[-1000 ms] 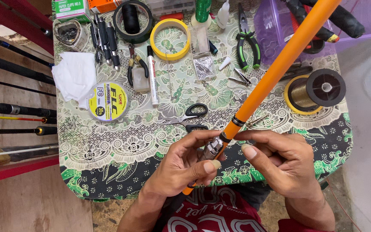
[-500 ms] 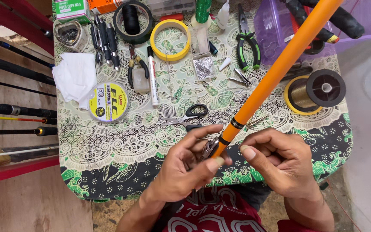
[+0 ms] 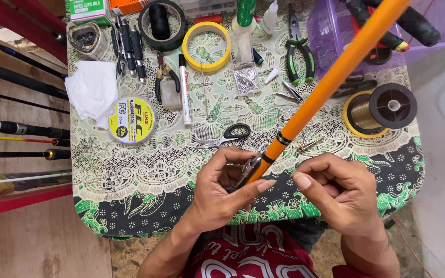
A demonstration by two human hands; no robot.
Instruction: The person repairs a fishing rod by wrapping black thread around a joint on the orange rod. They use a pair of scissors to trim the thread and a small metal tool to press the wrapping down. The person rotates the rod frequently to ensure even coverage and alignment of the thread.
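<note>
Left hand [image 3: 227,188] still grips the orange rod [image 3: 330,85]; right hand [image 3: 338,193], loosely curled, has drawn slightly away.

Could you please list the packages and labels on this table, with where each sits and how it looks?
Small box: far left corner, green and white.
Orange box: beside it at the far edge, mostly cut off.
Round line spool label: left side beside white tissue, yellow, white and black.
Clear packet: centre, holding silvery bits.
</note>
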